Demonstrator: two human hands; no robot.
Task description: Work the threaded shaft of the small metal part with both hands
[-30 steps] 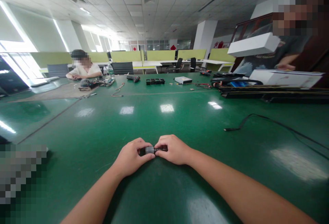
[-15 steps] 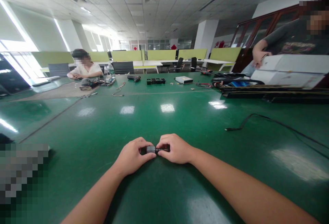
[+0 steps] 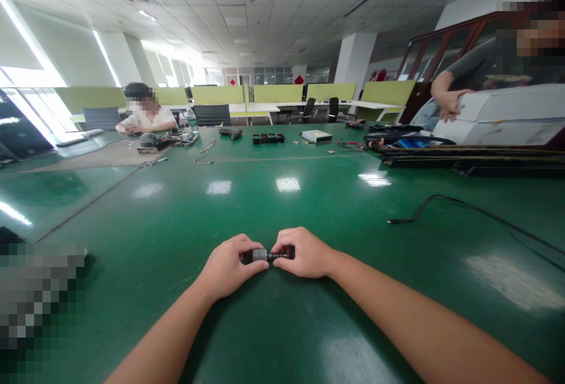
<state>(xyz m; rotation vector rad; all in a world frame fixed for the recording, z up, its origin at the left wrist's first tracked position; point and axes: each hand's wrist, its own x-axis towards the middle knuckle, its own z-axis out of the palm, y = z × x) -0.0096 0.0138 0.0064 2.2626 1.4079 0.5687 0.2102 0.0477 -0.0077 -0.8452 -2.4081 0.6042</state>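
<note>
Near the front middle of the green table (image 3: 282,207), a small dark cylindrical part (image 3: 260,255) with a grey band lies between my hands. My left hand (image 3: 229,267) pinches its left end between thumb and fingers. From its right side extends a thin black ribbed shaft (image 3: 278,256), and my right hand (image 3: 305,253) has thumb and fingers closed round that shaft. The two hands almost touch. My fingers hide both ends of the part in places.
A black cable (image 3: 459,201) lies at the right. Across the back are a black drill-like tool (image 3: 231,133), a black bracket (image 3: 268,138) and a white box-shaped device (image 3: 316,136). One person (image 3: 148,114) sits back left; another's hand (image 3: 450,104) holds white boxes (image 3: 507,113).
My right hand has shifted slightly right, and a little more of the ribbed shaft shows. At the right, the other person's hand and the top white box have moved a little.
</note>
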